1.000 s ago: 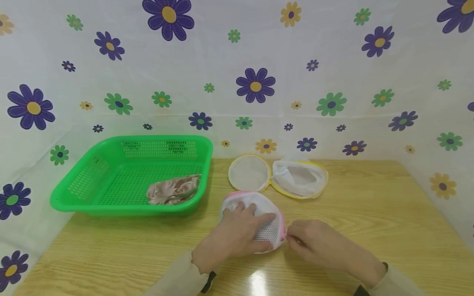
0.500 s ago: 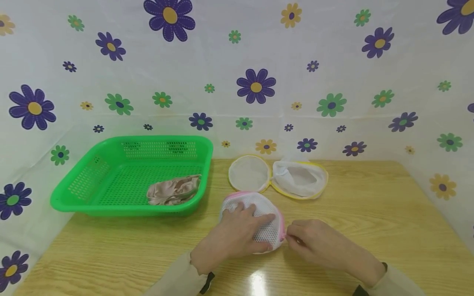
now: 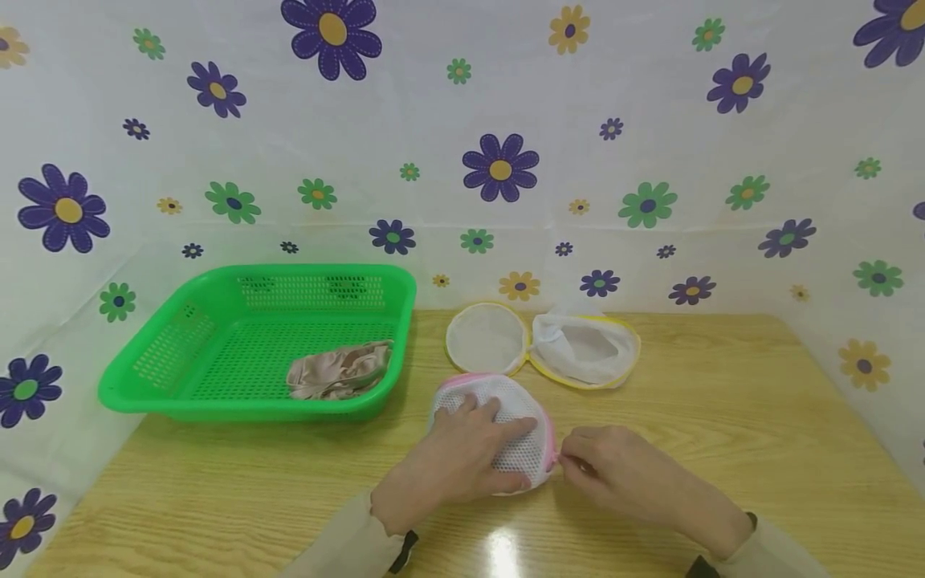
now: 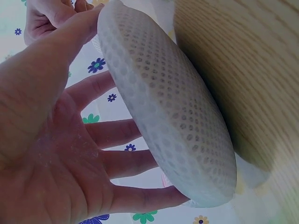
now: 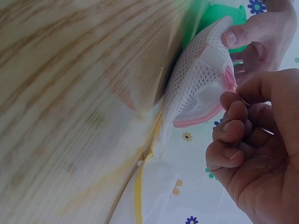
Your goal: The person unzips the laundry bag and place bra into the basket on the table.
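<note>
A white mesh laundry bag (image 3: 522, 453) with a pink zipper edge lies on the table in the middle of the head view. Across its top my left hand (image 3: 462, 453) rests with fingers spread; the left wrist view shows the straight fingers (image 4: 121, 133) against the mesh. At the bag's right edge, my right hand (image 3: 614, 470) pinches the zipper pull between thumb and forefinger. From the right wrist view, the pink zipper (image 5: 230, 77) runs up to those fingertips, which mostly hide the pull.
A green basket (image 3: 246, 409) stands at the left with a crumpled, shiny beige cloth (image 3: 340, 371) inside. Behind the bag lies an opened yellow-rimmed mesh bag (image 3: 487, 339), its pouch half spread to the right. A flowered white sheet (image 3: 405, 104) hangs at the table's back.
</note>
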